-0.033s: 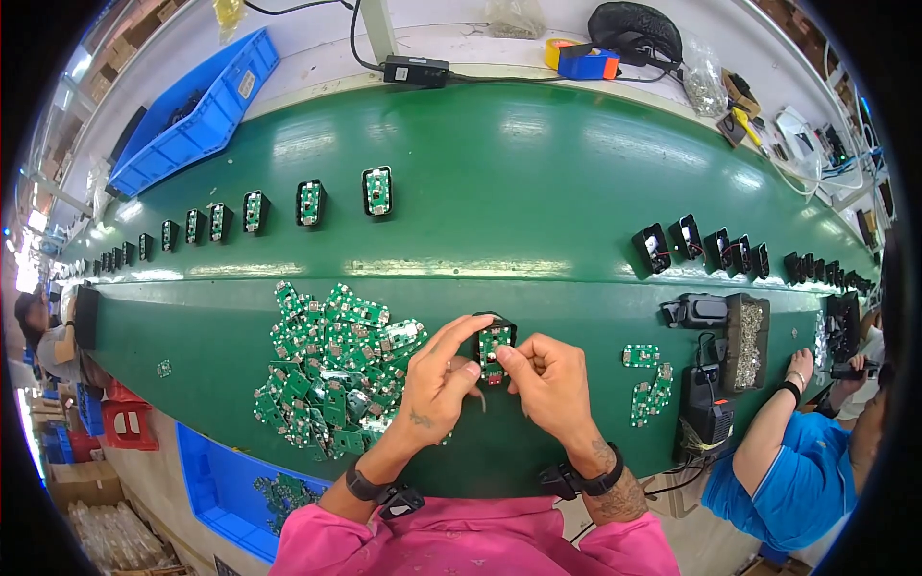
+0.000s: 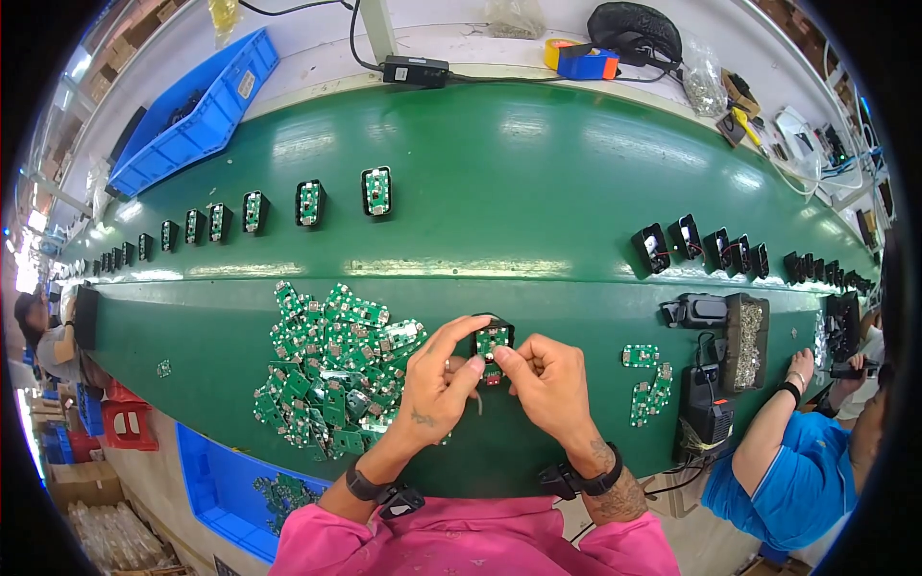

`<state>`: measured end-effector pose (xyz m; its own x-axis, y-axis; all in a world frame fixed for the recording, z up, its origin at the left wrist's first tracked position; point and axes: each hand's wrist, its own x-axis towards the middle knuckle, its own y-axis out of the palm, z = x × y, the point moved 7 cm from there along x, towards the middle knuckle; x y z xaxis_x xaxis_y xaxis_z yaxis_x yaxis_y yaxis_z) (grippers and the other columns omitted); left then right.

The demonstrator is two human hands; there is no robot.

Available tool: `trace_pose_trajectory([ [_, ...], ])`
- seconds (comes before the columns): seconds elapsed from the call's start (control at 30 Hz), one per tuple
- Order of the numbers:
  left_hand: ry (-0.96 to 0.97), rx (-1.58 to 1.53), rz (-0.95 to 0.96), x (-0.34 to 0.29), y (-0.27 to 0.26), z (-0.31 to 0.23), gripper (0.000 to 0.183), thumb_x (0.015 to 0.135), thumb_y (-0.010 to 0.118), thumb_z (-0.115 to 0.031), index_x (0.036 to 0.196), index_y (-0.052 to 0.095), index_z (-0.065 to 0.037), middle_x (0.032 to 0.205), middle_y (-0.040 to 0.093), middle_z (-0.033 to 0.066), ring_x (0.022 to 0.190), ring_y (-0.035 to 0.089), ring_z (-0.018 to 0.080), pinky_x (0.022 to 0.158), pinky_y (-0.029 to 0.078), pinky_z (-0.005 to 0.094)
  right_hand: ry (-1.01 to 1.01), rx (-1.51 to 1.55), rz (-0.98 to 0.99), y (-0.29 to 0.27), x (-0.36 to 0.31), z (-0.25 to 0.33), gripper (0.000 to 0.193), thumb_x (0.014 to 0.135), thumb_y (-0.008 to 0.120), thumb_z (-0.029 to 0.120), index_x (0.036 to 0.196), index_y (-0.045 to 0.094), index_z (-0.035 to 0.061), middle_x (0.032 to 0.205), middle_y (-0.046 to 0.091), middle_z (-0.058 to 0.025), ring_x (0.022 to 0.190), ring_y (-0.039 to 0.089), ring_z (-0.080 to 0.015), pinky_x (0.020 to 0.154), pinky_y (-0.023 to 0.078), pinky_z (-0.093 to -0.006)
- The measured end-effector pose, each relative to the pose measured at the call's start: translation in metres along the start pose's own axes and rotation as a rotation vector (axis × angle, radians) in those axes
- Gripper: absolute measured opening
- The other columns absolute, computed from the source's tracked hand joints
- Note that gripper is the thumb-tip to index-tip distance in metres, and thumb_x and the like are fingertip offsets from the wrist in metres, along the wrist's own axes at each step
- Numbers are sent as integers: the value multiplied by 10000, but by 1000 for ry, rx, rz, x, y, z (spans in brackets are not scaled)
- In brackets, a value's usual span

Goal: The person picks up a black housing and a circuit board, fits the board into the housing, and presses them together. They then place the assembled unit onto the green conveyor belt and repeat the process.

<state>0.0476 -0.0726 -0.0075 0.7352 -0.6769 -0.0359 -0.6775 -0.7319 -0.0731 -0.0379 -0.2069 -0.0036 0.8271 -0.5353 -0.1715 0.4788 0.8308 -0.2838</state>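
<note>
Between my hands, over the near part of the green table, is a small black housing with a green circuit board (image 2: pixel 494 336) in its open face. My left hand (image 2: pixel 434 379) closes round its left side, index finger along the upper edge and thumb at the board's lower left. From the right, my right hand (image 2: pixel 549 379) presses its thumb onto the board, the other fingers curled. A small red part (image 2: pixel 493 380) shows at the lower end. The fingertips under the housing are hidden. Close to my left hand lies a heap of loose green circuit boards (image 2: pixel 331 370).
Black housings with boards (image 2: pixel 377 192) form a row at the far left; housings with red wires (image 2: pixel 653 250) stand at the right. Loose boards (image 2: pixel 641 356) lie near a dark tray of small metal parts (image 2: pixel 746 344). A co-worker's arm (image 2: pixel 780 408) rests at the right edge.
My thumbs have come slightly closer together over the board, covering more of its lower part. The housing has shifted very slightly left.
</note>
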Motion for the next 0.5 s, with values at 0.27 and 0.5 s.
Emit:
trace_pose_trajectory([
  [0.27, -79, -142, -60, 1, 8, 14, 292, 1015, 519, -100, 1284, 501, 10, 1080, 642, 126, 650, 649, 105, 471, 514, 204, -123, -62, 86, 9, -2, 11, 276, 951, 622, 93, 1205, 598, -14, 778, 669, -127, 634, 642, -149, 598, 509, -302],
  [0.5, 103, 42, -95, -3, 11, 6, 265, 1015, 518, -86, 1265, 506, 1, 1182, 630, 191, 719, 691, 152, 523, 563, 224, -330, -91, 74, 9, -3, 19, 368, 956, 566, 32, 1324, 549, 22, 1021, 684, -174, 837, 696, -280, 743, 543, -339],
])
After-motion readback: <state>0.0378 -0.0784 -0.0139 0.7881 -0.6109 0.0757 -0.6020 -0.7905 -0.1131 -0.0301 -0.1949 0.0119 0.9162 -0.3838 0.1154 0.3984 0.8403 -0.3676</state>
